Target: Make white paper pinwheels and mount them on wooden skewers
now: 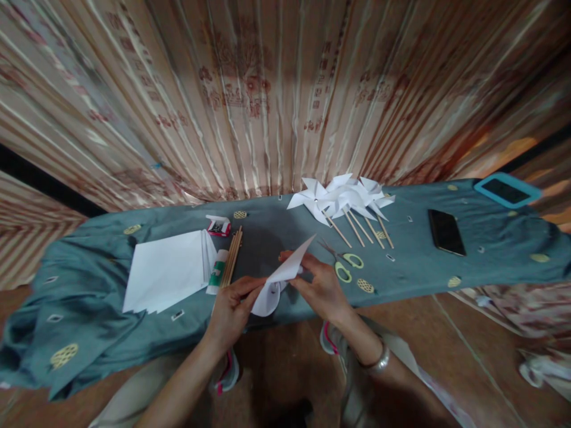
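A white paper pinwheel [282, 274] with curled blades is held up over the table's front edge, in front of me. My left hand [234, 309] pinches its left side between thumb and fingers. On the other side, my right hand [322, 288] grips the paper, its fingers partly behind it. Whether a pin sits at the centre I cannot make out. Just right of my right hand lie scissors [344, 261] with yellow-green handles, blades pointing up and left. Left of my left hand are several wooden sticks [232, 254] and a green-and-white glue stick [217, 272].
White paper sheets [167, 270] are stacked at the left of the cloth-covered table [414, 255]. A small red-and-white box [218, 226] stands open behind the sticks. Several finished pinwheels [345, 199] lie at the back. A black phone [446, 232] and a blue-framed device [507, 190] are at the right.
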Available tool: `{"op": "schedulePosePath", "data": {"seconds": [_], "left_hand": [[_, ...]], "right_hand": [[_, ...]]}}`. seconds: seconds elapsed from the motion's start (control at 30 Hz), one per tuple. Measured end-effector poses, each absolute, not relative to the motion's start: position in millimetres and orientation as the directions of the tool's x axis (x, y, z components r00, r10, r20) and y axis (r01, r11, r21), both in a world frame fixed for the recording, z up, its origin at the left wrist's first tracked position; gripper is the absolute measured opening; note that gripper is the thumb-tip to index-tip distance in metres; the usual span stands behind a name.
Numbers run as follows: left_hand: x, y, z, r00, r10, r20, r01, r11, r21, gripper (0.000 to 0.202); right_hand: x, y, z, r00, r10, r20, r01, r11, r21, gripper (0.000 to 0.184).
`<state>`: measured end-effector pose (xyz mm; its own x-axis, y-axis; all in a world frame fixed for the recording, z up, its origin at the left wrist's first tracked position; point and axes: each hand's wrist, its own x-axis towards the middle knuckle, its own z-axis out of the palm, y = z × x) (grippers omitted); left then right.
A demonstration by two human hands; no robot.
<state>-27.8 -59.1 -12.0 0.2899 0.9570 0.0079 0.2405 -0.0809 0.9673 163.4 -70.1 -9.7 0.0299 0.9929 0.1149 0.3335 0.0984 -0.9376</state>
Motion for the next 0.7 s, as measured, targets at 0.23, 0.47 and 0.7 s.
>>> {"op": "schedulePosePath", "data": {"seconds": [0.23, 0.47, 0.7], "left_hand": [[-28, -60, -20, 0.304, 0.952, -0.027, 0.294, -0.067, 0.954, 0.024], [-23, -63, -26, 0.307, 0.95, -0.049, 0.351, -0.065, 0.934, 0.031], [-25, -66, -39, 0.297, 0.955, -0.019, 0.356, -0.092, 0.93, 0.028]], "right_hand": [[168, -65, -24, -0.083, 0.996, 0.029, 0.274, 0.051, -0.96, 0.028], [170, -58, -36, -0.133, 0.99, -0.042, 0.218, -0.012, -0.976, 0.02], [167, -57, -46, -0.149, 0.987, -0.06, 0.184, -0.032, -0.982, 0.024]]}}
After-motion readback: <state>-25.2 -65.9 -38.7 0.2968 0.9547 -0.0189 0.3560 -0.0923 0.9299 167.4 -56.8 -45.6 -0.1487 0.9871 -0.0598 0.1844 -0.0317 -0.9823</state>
